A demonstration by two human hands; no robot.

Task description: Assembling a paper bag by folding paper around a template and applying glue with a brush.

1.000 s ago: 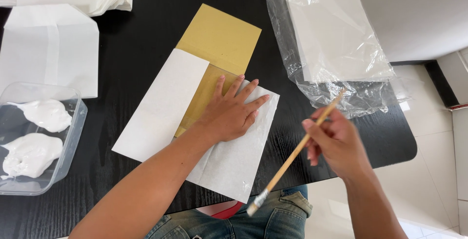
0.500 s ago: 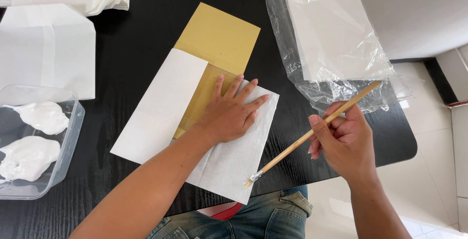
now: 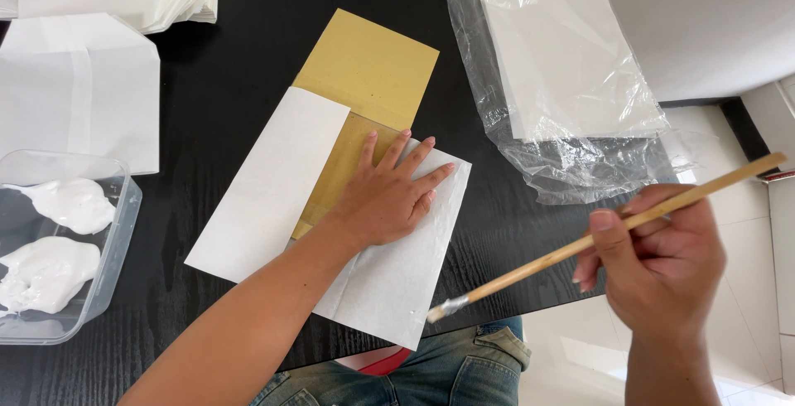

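A white paper sheet (image 3: 397,282) lies folded over a gold card (image 3: 368,70) at the middle of the black table (image 3: 232,83). At the near left, a clear plastic tub (image 3: 116,232) holds white paste (image 3: 45,273). The left hand (image 3: 389,195) presses flat on the sheet, fingers spread. The right hand (image 3: 662,261), at the near right, pinches a wooden brush (image 3: 596,240).

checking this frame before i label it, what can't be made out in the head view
- Gold card: its lower part lies under the white paper sheet, folded flap and left hand.
- Plastic tub of white paste: cut off by the left edge.
- Brush: bristle tip too small to tell if loaded; right hand covers part of the handle.
- Stack in the clear bag: cut by the top edge.
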